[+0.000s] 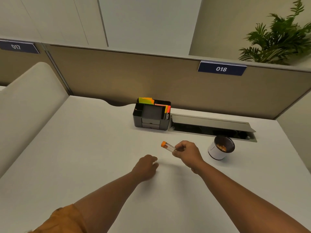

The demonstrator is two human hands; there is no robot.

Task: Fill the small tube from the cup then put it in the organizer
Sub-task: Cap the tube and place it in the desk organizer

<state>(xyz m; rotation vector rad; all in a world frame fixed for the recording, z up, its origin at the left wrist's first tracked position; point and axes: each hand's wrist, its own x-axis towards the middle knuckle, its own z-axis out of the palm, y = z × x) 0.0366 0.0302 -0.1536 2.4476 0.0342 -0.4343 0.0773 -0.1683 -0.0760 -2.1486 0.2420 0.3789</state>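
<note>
My right hand holds a small clear tube with an orange cap, tilted so the cap points up and to the left above the white desk. My left hand rests on the desk just below the tube, fingers loosely curled, with nothing in it. To the right of my right hand stands a white cup with a dark inside and some orange-brown bits at its bottom. Against the back partition sits a black desk organizer with several compartments, small drawers, sticky notes and markers.
An open cable tray with a raised grey lid is set into the desk between the organizer and the cup. A beige partition with a sign "018" closes the back. A cushioned divider stands left, a plant far right.
</note>
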